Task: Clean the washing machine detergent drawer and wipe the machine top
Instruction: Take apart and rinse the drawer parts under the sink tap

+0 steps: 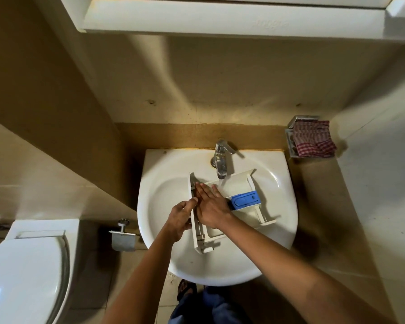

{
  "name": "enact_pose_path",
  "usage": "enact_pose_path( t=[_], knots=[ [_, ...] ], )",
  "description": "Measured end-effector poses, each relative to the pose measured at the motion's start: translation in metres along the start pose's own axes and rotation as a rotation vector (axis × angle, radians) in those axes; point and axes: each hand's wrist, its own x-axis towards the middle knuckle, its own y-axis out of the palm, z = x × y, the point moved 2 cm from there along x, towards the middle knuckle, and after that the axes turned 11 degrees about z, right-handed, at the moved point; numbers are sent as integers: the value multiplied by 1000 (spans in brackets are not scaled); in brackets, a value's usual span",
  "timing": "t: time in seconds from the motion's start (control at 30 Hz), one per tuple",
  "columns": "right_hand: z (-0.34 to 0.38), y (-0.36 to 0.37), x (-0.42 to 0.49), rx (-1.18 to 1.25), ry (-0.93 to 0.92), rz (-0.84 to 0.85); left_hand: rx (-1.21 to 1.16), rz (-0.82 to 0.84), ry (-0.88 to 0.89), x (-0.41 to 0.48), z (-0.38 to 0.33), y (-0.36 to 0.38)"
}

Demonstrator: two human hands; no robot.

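I see the drawer (240, 183) lying tilted across the sink (168, 197) in the middle of the frame, its far end under the tap (221, 160). A thin stream of water (220, 182) falls into it. A blue insert (245, 201) sits in the drawer's right side. My left hand (179, 219) grips the drawer's long left edge, fingers curled round it and thumb on top. My right hand (211, 205) lies flat inside the drawer, fingers straight and together, pointing to the upper left. A red checked cloth (313, 141) sits in a wall rack (290, 141) at the right of the sink. A toilet (26, 272) fills the lower left, with a paper holder (123, 239) between it and the sink.
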Motion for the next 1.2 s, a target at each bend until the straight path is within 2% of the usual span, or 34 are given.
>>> enact_pose_path(
  t=[0.07,0.2,0.3,0.43,0.6,0.67,0.8,0.93,1.0,1.07,1.13,1.2],
  knots=[
    [0,3,-9,-2,-12,12,-48,55,17,2,5,-1],
    [-6,9,-32,-188,-77,-18,-97,158,39,-2,9,4],
    [-13,15,-34,-139,78,-79,-129,175,23,-4,8,12],
    [-20,12,-23,-44,259,-107,-31,136,-18,-3,5,19],
    [-5,21,-19,88,98,-123,-132,77,39,-8,5,31],
    [-8,22,-28,65,32,-189,-184,69,76,-13,10,30],
    [-15,23,-48,-46,-42,-215,-260,21,117,-19,17,28],
    [-41,14,-41,-58,196,-265,-229,-58,94,-17,9,30],
    [-44,9,-39,5,238,-246,-203,-82,84,-16,6,31],
    [-30,10,-39,142,169,-270,-169,-93,75,-15,5,32],
    [-10,16,-37,262,2,-315,-132,-110,75,-15,5,30],
    [0,18,-35,286,-93,-321,-102,-135,75,-18,6,27]
  ],
)
